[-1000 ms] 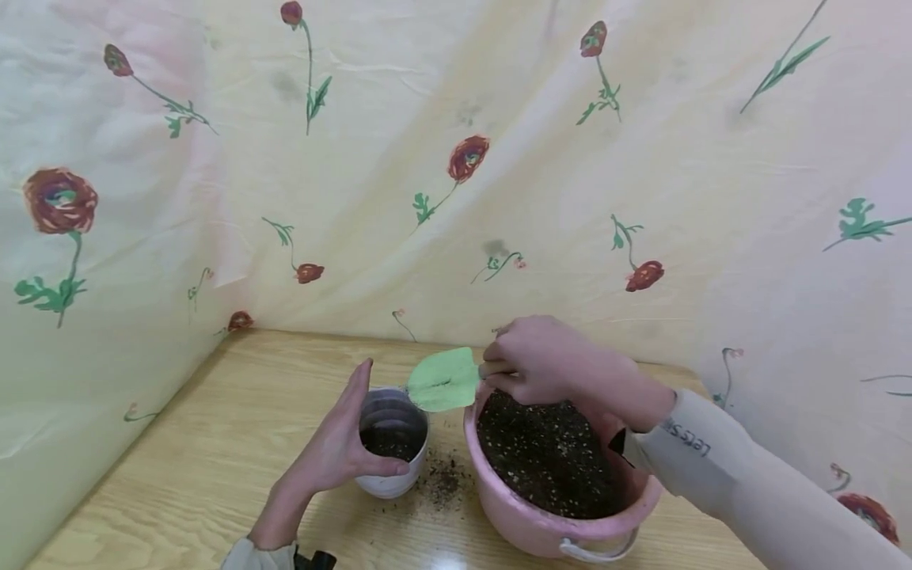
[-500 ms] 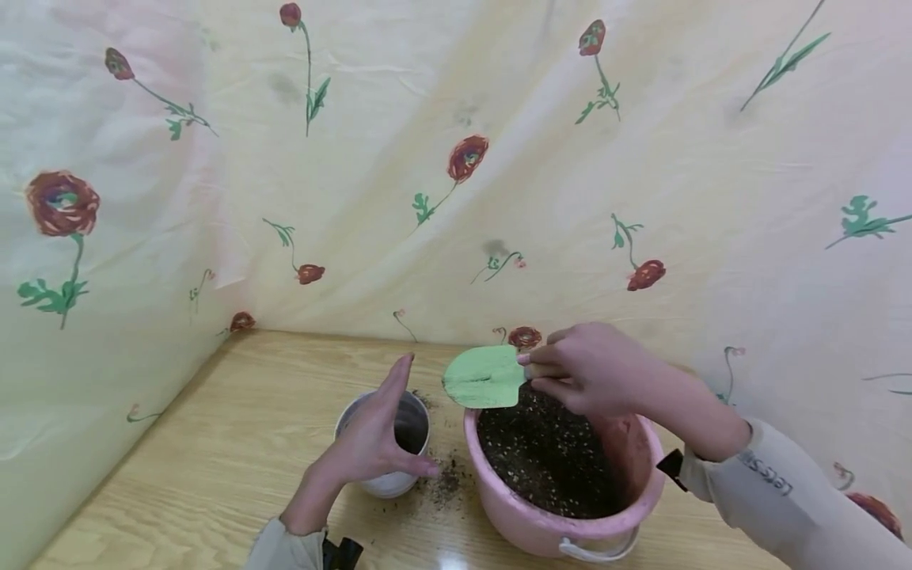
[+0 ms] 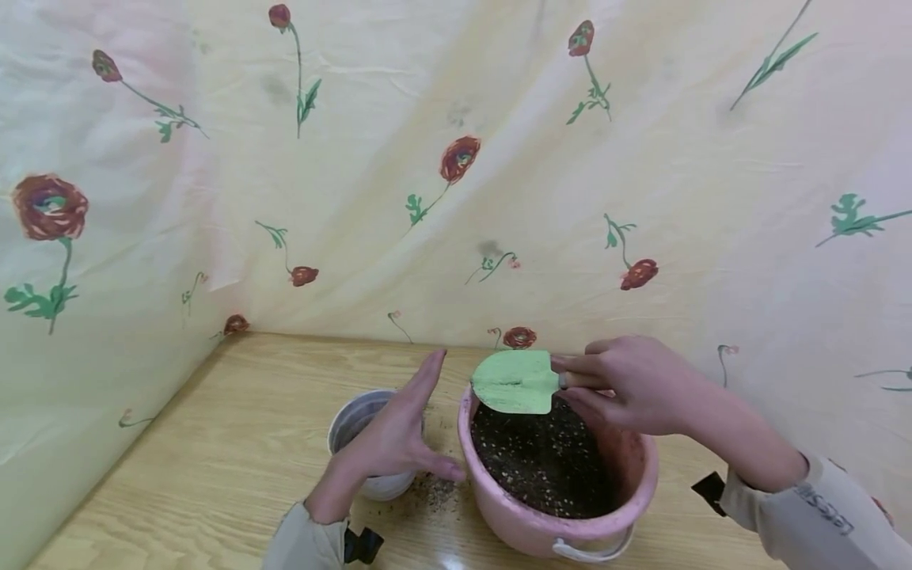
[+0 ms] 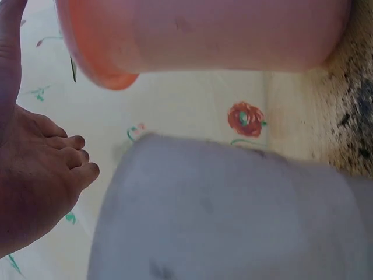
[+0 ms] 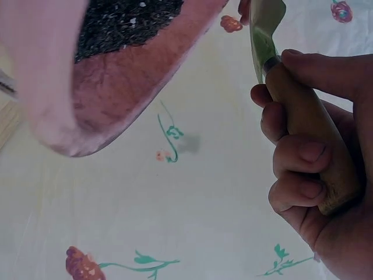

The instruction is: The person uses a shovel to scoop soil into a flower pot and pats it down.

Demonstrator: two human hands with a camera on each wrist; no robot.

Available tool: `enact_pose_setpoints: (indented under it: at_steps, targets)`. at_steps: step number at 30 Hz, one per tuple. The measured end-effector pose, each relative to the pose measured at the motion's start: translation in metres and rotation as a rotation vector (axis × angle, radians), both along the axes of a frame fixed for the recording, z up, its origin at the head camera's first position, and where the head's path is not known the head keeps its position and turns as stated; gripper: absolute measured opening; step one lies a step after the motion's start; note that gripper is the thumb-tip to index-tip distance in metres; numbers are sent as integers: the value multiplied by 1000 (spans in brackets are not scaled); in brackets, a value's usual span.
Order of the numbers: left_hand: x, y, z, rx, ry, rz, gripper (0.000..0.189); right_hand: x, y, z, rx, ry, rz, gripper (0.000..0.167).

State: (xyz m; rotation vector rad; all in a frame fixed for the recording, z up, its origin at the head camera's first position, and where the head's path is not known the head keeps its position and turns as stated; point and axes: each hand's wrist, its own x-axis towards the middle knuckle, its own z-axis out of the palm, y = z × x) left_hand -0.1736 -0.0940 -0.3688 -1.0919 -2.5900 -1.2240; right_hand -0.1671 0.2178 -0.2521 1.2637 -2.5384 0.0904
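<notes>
My right hand (image 3: 641, 388) grips a garden trowel (image 3: 516, 383) by its wooden handle (image 5: 312, 125), fingers curled round it in the right wrist view. Its light green blade lies nearly level over the far left rim of a pink bucket (image 3: 492, 495), pointing left. Dark soil (image 3: 541, 459) with pale specks partly fills that bucket. With thumb and fingers spread and nothing held, my left hand (image 3: 392, 443) hovers over a white plastic pot (image 3: 388, 486), hiding part of its mouth. In the left wrist view the pot's side (image 4: 227, 216) fills the lower part, below the bucket.
Spilled soil (image 3: 438, 495) lies on the wooden table (image 3: 214, 443) between pot and bucket. A white handle (image 3: 591, 552) hangs at the bucket's front. Flower-patterned cloth (image 3: 356, 198) closes off the back and left side.
My right hand has carried the trowel rightward, from beside the pot to over the bucket. My left hand has shifted right, across the pot's mouth, with its fingers still spread.
</notes>
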Motion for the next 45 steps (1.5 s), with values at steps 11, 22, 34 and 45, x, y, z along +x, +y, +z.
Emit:
enact_pose_setpoints:
  at_steps: [11,22,34,45]
  targets:
    - [-1,21,8,-29,-27,-76,138,5,22,-12,-15,41,-5,33]
    - [-3,33,5,-11,-45,-165,145,6,38,-25,-22,48,-39,26]
    - [-7,41,1,-17,-26,-223,146,10,50,-29,14,9,-71,16]
    - [-6,41,0,-47,-80,-201,147,13,56,-29,63,-72,-75,21]
